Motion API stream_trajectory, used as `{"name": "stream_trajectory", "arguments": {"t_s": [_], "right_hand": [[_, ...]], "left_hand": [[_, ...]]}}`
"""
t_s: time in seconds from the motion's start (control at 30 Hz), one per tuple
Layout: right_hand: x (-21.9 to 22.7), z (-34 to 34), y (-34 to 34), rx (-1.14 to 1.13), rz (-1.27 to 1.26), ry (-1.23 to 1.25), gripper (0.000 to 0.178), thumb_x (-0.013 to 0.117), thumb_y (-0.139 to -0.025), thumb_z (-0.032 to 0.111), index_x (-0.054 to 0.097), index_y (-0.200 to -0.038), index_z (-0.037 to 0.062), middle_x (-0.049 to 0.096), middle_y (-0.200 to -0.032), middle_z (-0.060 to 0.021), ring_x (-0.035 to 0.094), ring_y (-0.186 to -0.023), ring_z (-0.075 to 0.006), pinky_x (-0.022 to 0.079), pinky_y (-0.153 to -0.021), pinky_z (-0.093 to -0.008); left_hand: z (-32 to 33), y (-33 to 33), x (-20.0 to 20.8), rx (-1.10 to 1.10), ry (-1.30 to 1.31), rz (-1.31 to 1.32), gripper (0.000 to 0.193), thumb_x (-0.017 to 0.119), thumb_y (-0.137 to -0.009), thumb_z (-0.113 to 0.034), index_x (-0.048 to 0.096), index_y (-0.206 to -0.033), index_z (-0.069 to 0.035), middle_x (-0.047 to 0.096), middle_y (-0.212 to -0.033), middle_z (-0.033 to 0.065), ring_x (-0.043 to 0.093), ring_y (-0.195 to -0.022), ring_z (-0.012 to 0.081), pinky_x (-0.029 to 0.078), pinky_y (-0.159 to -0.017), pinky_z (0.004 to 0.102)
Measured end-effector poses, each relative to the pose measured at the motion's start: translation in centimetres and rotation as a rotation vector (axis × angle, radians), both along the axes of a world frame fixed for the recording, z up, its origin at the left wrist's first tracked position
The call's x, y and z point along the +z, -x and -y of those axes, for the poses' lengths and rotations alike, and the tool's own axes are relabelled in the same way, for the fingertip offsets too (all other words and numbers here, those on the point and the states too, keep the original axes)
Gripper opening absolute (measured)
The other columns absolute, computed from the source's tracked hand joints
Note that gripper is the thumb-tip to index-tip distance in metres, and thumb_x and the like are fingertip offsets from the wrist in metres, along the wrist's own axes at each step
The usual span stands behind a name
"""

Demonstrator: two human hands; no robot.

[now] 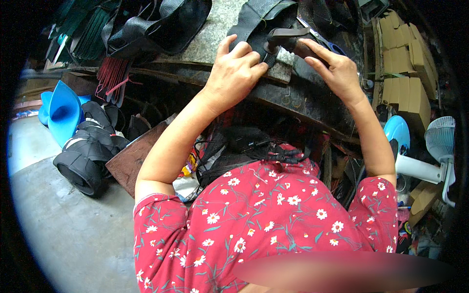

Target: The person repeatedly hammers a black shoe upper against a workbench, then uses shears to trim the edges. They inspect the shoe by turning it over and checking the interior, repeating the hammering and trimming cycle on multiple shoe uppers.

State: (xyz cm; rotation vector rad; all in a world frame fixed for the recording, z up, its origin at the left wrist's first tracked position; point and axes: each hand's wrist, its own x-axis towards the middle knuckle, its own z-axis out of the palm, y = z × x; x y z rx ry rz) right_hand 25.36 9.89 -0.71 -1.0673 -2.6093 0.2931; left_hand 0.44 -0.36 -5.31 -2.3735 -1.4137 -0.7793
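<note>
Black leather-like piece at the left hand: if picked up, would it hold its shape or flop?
The black leather-like piece would probably flop rather than stay stiff, since it bends and folds over itself on the speckled slab. It is likely light for its size, as its visible edges look thin.

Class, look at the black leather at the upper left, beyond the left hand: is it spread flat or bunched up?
Bunched up: the leather rises in curved folds, its edges curling.
</note>
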Motion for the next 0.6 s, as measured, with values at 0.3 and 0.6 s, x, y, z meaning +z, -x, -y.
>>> {"name": "stream_trajectory", "arguments": {"t_s": [0.3, 0.6], "right_hand": [[-1.0, 0.7, 0.5, 0.145, -0.262, -0.084, 0.039, 0.066, -0.092, 0.033, 0.062, -0.131, 0.0262, 0.071, -0.103, -0.0151, 0.070, -0.082, -0.0327, 0.057, -0.071, -0.0399], [0.2, 0.1, -1.2, 0.186, -0.092, 0.043, 0.038, 0.063, -0.092, 0.043, 0.064, -0.128, 0.0318, 0.070, -0.109, -0.0089, 0.069, -0.090, -0.0331, 0.057, -0.076, -0.0388]], "left_hand": [[-0.1, 0.9, 0.6, -0.138, 0.045, 0.261, 0.025, 0.069, -0.072, -0.008, 0.062, -0.096, -0.010, 0.057, -0.081, 0.0077, 0.058, -0.087, 0.0286, 0.048, -0.082, 0.0411], [-8.5, 1.8, 0.6, -0.044, 0.302, 0.219, 0.021, 0.062, -0.089, -0.015, 0.067, -0.107, -0.006, 0.067, -0.095, 0.0145, 0.067, -0.091, 0.0311, 0.052, -0.079, 0.0411]]}}
